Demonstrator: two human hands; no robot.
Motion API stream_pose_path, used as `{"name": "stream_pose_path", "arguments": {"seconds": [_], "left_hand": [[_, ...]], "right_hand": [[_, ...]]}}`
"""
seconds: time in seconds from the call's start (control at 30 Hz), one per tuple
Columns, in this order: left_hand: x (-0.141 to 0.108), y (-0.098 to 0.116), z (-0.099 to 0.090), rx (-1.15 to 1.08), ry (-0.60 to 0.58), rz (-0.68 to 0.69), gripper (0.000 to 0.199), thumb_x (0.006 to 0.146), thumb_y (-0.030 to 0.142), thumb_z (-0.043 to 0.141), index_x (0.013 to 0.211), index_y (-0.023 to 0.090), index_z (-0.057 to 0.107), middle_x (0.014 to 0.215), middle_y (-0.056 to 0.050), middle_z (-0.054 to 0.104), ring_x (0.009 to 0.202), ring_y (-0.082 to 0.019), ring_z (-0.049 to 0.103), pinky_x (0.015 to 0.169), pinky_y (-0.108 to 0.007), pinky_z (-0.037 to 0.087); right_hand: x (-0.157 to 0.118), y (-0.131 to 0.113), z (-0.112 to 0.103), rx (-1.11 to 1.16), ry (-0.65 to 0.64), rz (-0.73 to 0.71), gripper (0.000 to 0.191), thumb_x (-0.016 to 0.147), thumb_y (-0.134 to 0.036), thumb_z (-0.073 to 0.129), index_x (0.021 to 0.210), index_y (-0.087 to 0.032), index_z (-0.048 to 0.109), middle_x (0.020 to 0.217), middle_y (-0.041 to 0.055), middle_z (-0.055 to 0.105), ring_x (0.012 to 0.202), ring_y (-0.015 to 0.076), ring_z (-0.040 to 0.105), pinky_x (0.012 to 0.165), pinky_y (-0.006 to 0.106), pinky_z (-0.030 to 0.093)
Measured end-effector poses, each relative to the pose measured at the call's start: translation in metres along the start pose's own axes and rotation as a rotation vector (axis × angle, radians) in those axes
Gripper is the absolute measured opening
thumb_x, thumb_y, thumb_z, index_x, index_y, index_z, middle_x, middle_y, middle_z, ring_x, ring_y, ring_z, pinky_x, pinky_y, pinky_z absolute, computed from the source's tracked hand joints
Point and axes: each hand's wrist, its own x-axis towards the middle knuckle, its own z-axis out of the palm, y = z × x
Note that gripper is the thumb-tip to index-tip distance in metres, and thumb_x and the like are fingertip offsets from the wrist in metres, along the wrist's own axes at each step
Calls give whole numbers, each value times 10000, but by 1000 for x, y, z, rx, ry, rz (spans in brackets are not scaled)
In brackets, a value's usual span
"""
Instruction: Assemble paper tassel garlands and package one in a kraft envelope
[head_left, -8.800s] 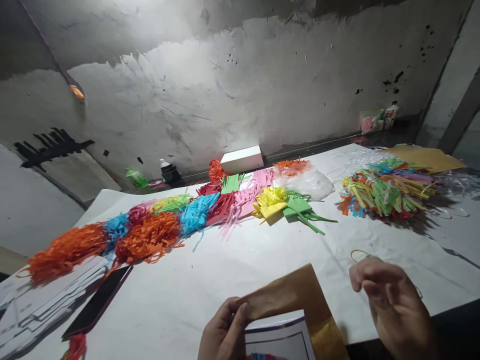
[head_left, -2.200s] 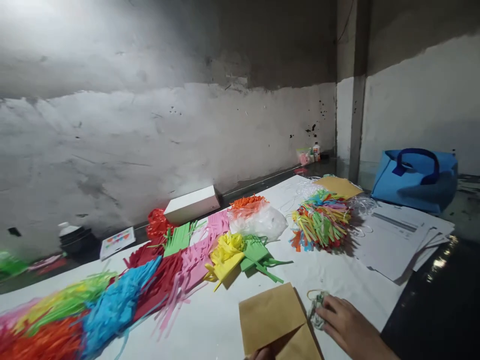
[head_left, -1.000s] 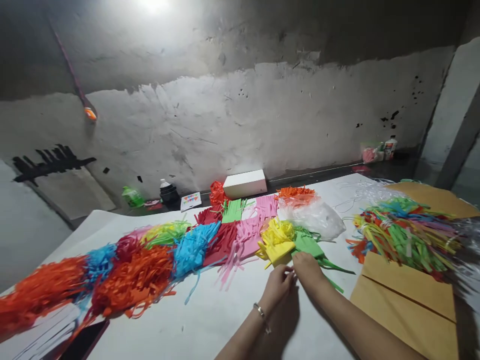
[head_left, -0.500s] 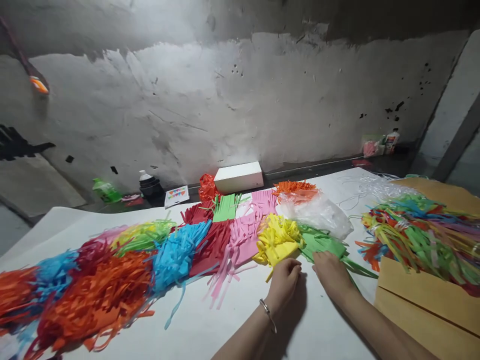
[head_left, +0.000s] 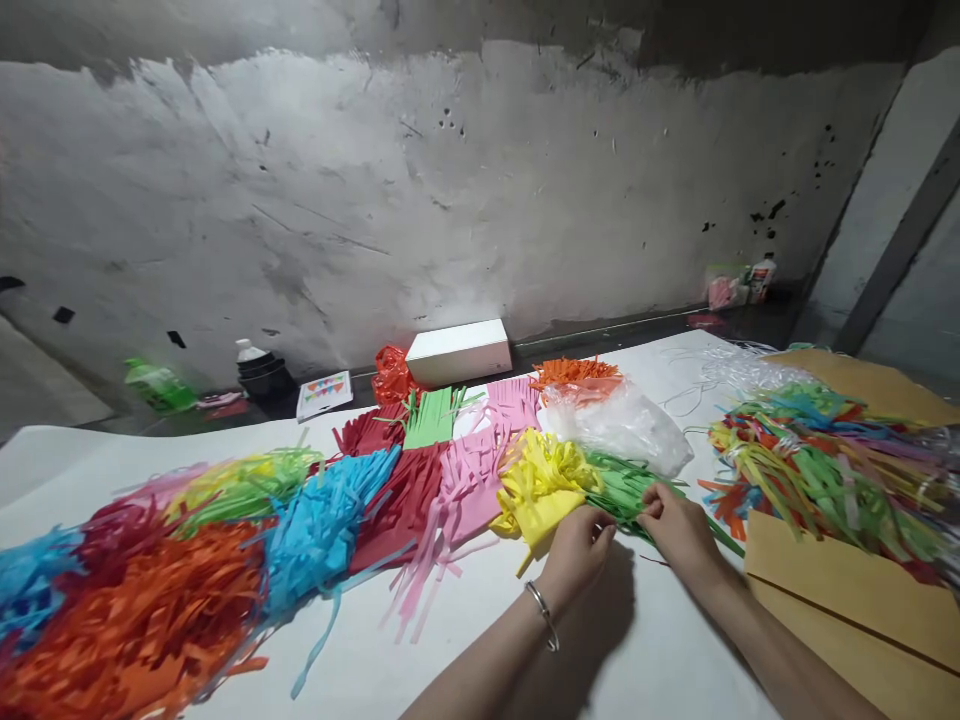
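My left hand (head_left: 579, 548), with a silver bracelet at the wrist, is at the near edge of the yellow fringed paper (head_left: 546, 490). Its fingers are bent inward, and what lies between them is hidden. Just right of it, my right hand (head_left: 669, 518) pinches the near edge of the green fringed paper (head_left: 626, 488), whose strips spread out behind the fingers. Pink fringed paper (head_left: 476, 500), dark red fringed paper (head_left: 401, 505) and blue fringed paper (head_left: 319, 520) lie in a row to the left.
An orange fringed pile (head_left: 150, 610) fills the near left. Mixed coloured strips (head_left: 832, 470) and brown envelopes (head_left: 855, 590) lie at the right. Clear plastic (head_left: 622, 425), a white box (head_left: 459, 352), a red bag (head_left: 393, 375) and bottles (head_left: 159, 385) stand or lie farther back.
The view has shifted to the right. The green paper now shows its fringe where a smooth green face showed before. My right hand has closed at its near edge.
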Motion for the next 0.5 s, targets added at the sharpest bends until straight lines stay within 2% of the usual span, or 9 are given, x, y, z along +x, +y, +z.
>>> {"name": "stream_pose_path", "arguments": {"seconds": [0.1, 0.17, 0.3, 0.4, 0.5], "left_hand": [[6, 3, 7, 29, -15, 95, 197, 821, 108, 570, 913, 155, 738, 927, -91, 705, 854, -222, 635, 790, -326, 498], [10, 6, 11, 60, -33, 182, 225, 804, 81, 585, 943, 171, 737, 1000, -97, 689, 938, -236, 613, 844, -337, 488], [15, 18, 19, 251, -91, 374, 215, 865, 176, 612, 1049, 189, 724, 1051, -108, 679, 965, -268, 570, 870, -379, 472], [18, 27, 23, 386, -135, 368, 217, 881, 258, 637, 1072, 203, 723, 1016, -115, 677, 941, -284, 572, 836, -391, 469], [22, 30, 26, 401, -158, 324, 199, 864, 286, 677, 1043, 216, 733, 1023, -118, 683, 964, -298, 591, 846, -395, 467]], "right_hand": [[-1, 5, 0, 226, 35, 60, 190, 651, -214, 716, 812, -221, 615, 559, -43, 651, 611, 216, 624, 647, 328, 423], [-2, 8, -2, 403, 68, 89, 266, 651, -327, 733, 868, -211, 630, 612, -28, 676, 643, 213, 642, 660, 330, 462], [-8, 12, -2, 740, 185, 141, 455, 643, -443, 765, 986, -190, 607, 774, 5, 707, 771, 199, 670, 724, 316, 530], [-12, 11, 0, 921, 273, 174, 519, 610, -420, 824, 1017, -196, 593, 823, -5, 695, 811, 173, 661, 765, 291, 535], [-16, 8, 1, 1054, 335, 212, 541, 589, -421, 835, 1017, -211, 579, 901, 2, 683, 861, 169, 663, 797, 290, 539]]}}
